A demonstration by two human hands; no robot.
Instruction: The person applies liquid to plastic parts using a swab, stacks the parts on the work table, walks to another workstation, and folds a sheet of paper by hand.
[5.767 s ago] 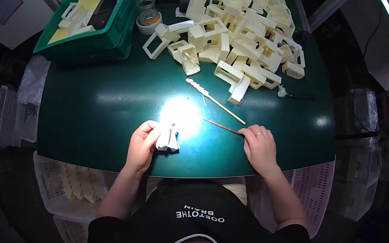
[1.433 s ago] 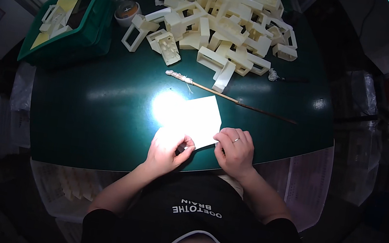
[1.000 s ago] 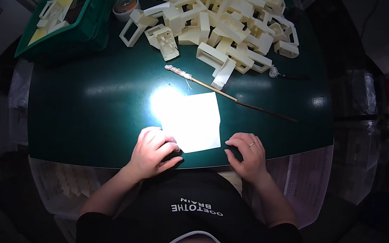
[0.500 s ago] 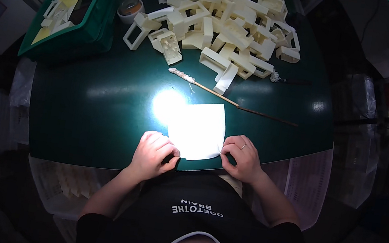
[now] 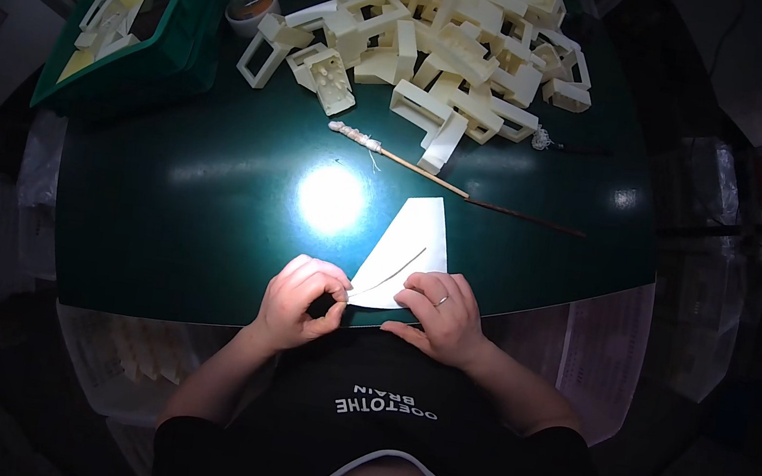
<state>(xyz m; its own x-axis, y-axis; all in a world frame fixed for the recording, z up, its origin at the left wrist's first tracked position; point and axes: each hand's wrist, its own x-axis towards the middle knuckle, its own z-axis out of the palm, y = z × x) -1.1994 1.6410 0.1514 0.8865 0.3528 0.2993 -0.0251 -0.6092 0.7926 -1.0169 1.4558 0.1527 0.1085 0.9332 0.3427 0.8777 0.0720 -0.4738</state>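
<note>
A white sheet of paper (image 5: 411,233) lies on the green tabletop (image 5: 205,231) close to the front edge. A bent dark line crosses it, apparently the edge of a fold or curl. My left hand (image 5: 303,300) pinches its lower left corner between thumb and fingers. My right hand (image 5: 443,316), with a ring on one finger, is curled over the sheet's lower right part. Its fingertips press on the paper, while the thumb stretches left below the sheet's lower edge. The palm side of the right hand is hidden.
Cream-coloured plastic housings (image 5: 459,43) are heaped at the back. Before them lies a wooden stick (image 5: 411,166) with a white-wrapped end. A green crate (image 5: 179,40) stands back left beside a small jar (image 5: 253,7). A bright glare spot (image 5: 331,199) shines left of the sheet.
My right hand has moved left from the sheet's right corner onto its face. The sheet looks narrower and bent now, with a dark line across it. My left hand keeps its pinch.
</note>
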